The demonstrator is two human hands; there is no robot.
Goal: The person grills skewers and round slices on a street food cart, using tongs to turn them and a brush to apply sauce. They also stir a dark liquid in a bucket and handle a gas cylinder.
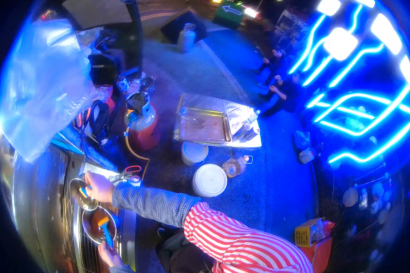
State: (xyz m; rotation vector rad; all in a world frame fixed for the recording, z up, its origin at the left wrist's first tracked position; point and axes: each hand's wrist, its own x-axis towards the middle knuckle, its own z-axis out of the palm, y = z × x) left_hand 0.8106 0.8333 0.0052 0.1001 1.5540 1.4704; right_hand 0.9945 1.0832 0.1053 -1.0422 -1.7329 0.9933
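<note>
My right hand [99,187], at the end of a checked cuff and a red-and-white striped sleeve, is closed around a brush [85,192] with a blue part showing. Most of this brush is hidden by the fingers. It dips into a small metal bowl [76,184]. Just below sits a larger metal bowl [84,225] with dark reddish contents. A basting brush [105,228] with a blue handle and orange bristles leans in it. My left hand [110,254] is at that bowl's near rim, by the handle's end; which one it grips is unclear.
Both bowls are over a wire grill rack [89,254]. Scissors [128,172] lie beyond my right wrist. A gas cylinder [145,124] with a hose [133,153], white lidded buckets [210,181] and a foil-covered table [241,112] with a tray [205,128] stand nearby. Two people sit farther off.
</note>
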